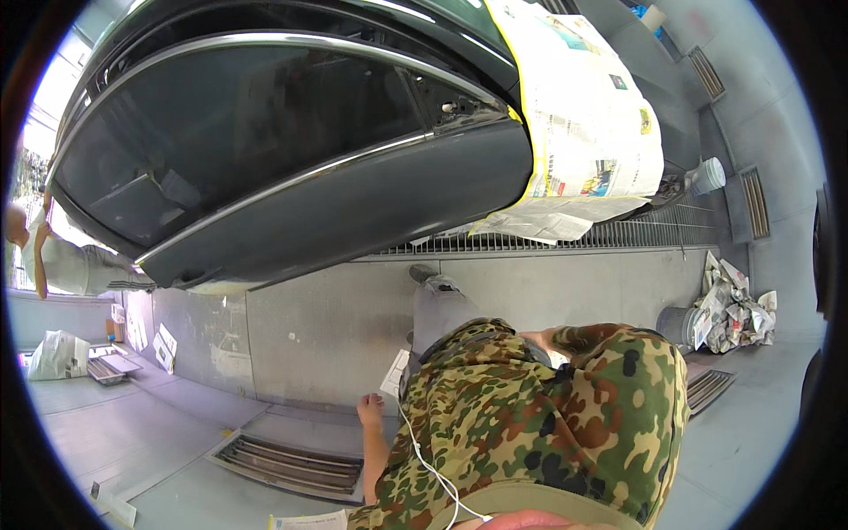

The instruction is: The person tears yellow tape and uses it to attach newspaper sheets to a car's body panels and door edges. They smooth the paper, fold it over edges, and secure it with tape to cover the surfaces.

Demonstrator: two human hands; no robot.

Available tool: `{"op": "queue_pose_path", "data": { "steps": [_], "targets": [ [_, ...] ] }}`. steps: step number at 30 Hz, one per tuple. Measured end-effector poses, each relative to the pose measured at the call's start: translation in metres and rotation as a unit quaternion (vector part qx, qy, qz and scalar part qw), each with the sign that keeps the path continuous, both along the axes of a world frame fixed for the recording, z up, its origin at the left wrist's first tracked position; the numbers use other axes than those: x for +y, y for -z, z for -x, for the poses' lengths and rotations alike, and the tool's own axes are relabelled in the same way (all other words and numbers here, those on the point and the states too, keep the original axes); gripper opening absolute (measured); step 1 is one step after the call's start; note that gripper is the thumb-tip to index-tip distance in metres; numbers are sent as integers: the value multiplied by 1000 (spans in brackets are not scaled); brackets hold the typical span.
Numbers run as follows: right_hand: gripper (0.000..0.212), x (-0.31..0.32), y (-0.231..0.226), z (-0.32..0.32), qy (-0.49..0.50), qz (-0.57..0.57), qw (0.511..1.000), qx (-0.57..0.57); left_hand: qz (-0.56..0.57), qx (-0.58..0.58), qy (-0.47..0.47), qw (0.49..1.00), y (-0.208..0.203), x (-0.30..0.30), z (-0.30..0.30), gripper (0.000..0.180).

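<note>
My left hand [370,409] hangs beside my body with its fingers curled, and nothing shows in it. At my waist, my right hand [536,340] is partly covered by my camouflage sleeve, and its fingers are hidden. A small white thing [557,359] shows beside that hand; I cannot tell whether I hold it. In front of me stands a dark car, its door [371,199] matte grey below a bright trim strip. Newspaper sheets [587,115] edged with yellow tape cover its front part. Neither hand touches the car.
Another person [66,256] stands at the car's far left end. A floor grating [654,231] runs beneath the car. To the right are a grey bucket [678,325] and crumpled newspaper [738,305]. A white bag [58,356] sits at the left wall, where wall vents [291,464] also show.
</note>
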State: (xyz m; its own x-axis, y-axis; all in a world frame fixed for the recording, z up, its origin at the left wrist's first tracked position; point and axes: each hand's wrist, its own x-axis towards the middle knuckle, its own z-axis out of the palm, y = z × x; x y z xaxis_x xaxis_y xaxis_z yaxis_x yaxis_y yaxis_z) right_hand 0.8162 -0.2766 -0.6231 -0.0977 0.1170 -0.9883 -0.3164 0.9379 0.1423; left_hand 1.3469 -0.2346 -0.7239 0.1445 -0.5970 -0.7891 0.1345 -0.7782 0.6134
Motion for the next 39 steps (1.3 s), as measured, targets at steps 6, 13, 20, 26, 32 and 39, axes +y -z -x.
{"op": "queue_pose_path", "data": {
  "steps": [6,13,20,26,32,39],
  "targets": [
    [55,6,8,-5,15,-10,1000,-18,-29,-38,36,998,-24,-7,0,19],
    [57,14,11,-15,15,-13,1000,-19,-5,1,8,1000,-25,15,-2,18],
    [60,11,12,-21,14,-1,1000,-19,-22,-1,0,1000,-8,25,-5,18],
    [62,9,10,-24,0,-13,1000,-15,-6,-45,35,998,-22,18,-12,21],
    [64,13,9,-25,-3,-20,1000,-19,-3,-37,2,999,-38,9,-10,23],
    [66,11,8,-28,5,-26,999,-18,-52,-46,21,997,-38,16,-10,22]
  ]
}}
